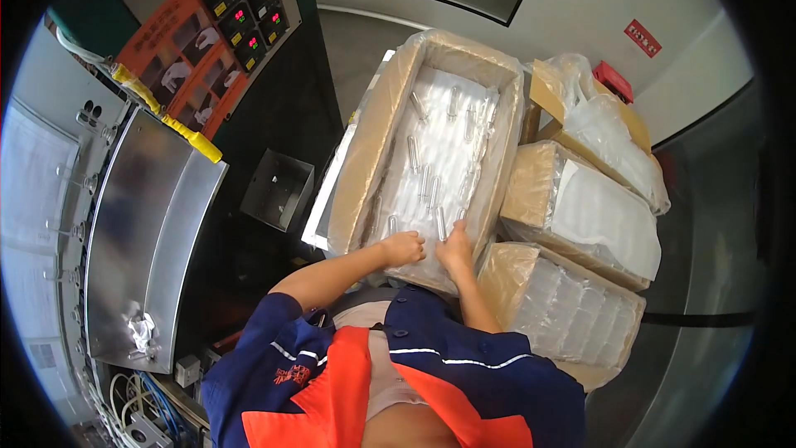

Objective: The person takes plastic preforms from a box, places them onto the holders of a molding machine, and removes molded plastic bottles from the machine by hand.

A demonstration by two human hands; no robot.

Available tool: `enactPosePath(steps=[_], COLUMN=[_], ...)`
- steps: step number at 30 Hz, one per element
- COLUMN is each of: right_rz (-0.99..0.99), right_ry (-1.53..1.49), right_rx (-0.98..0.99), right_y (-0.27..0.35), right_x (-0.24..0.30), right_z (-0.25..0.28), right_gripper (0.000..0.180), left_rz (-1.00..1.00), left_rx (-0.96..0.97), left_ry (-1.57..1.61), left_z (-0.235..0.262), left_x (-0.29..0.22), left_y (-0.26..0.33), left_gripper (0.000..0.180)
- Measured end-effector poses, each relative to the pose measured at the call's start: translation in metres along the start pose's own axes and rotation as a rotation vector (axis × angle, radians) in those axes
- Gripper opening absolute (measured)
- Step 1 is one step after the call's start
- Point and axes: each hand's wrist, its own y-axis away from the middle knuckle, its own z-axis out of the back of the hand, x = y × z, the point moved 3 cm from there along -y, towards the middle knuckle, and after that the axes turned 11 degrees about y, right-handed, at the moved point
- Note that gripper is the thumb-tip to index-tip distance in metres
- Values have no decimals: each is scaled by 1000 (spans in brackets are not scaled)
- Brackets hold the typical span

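Observation:
A long cardboard box (362, 187) lined with clear plastic stands in front of me. Several clear, round-ended tubes (413, 153) lie loose in it, at different angles, on a whitish layer (444, 120). Over the near end of the box, my left hand (403, 249) is closed in a fist, and whatever is inside it is hidden. Just to its right, my right hand (455, 250) has its fingers closed round a clear tube (441, 223) that sticks up from the grip. The two hands are close together but apart.
To the right stand three more plastic-lined cartons: an open one (638, 137), one topped with a white sheet (609, 216) and one with packed clear contents (572, 307). At left are a metal chute (124, 232), a yellow-handled tool (195, 139), a small metal bin (278, 191) and a control panel (240, 12).

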Motion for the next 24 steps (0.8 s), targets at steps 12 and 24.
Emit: enactPosePath(steps=[12,24], right_rz=[-12,-33], right_ry=[-1089,-1425], right_rx=[159,338], right_y=[-10,-9], right_x=[5,22], right_z=[48,57], right_gripper=[52,41], left_rz=[53,176], left_rx=[167,-212], left_ry=[-188,-105], left_z=[-8,47], left_x=[-4,-6], left_y=[18,26], left_gripper=[13,12])
